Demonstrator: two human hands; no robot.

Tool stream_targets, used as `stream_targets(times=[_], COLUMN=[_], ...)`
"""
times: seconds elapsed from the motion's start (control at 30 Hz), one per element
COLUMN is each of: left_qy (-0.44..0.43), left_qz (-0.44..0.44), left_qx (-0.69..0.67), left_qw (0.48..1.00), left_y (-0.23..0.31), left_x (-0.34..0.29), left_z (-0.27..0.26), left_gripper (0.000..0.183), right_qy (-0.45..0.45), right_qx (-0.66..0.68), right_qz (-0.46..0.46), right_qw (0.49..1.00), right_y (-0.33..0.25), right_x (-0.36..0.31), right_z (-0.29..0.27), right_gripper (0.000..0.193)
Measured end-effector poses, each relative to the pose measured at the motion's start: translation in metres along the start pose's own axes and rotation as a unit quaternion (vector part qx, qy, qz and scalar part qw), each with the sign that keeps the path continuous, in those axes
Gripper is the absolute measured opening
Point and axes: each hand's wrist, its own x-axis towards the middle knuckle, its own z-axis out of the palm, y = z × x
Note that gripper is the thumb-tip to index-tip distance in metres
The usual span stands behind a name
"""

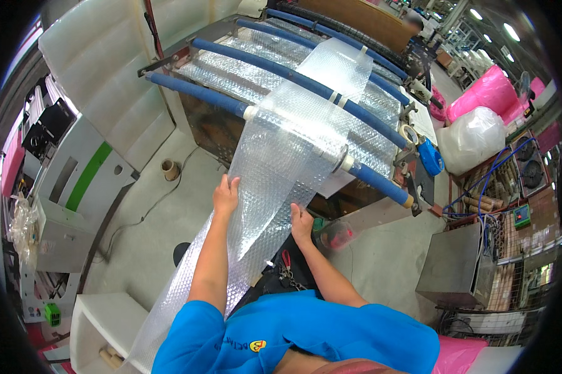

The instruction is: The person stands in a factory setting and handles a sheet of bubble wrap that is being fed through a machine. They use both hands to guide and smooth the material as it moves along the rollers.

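A long strip of clear bubble wrap (265, 159) runs over the blue rollers of a machine and hangs down in front of me. My left hand (225, 195) grips its left edge, fingers curled over the film. On the opposite edge my right hand (301, 223) is closed on the film, thumb on top. Between the hands the sheet narrows into a fold that points toward me. More bubble wrap trails down under my left forearm to the lower left. A blue roller (380, 181) with a pale collar lies across the strip just beyond my hands.
White foam blocks (94, 75) stand at the left, beside a machine panel with a green stripe (87, 177). A cardboard core (170, 167) and a cable lie on the floor. At the right are a blue tape dispenser (430, 157), a metal box (449, 265) and pink rolls (488, 93).
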Motion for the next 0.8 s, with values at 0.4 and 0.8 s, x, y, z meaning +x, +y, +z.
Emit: stream_targets(times=[0.4, 0.8], left_qy=[-0.005, -0.049], left_qz=[0.007, -0.028], left_qx=[-0.086, -0.074], left_qw=[0.996, 0.996], left_y=[0.046, 0.070], left_x=[0.052, 0.044], left_z=[0.000, -0.030], left_gripper=[0.050, 0.061], right_qy=[0.055, -0.077], right_qx=[0.133, 0.139], right_qz=[-0.038, 0.081], right_qw=[0.989, 0.984], right_y=[-0.044, -0.072], right_x=[0.054, 0.025], right_z=[-0.018, -0.020], right_gripper=[0.042, 0.027])
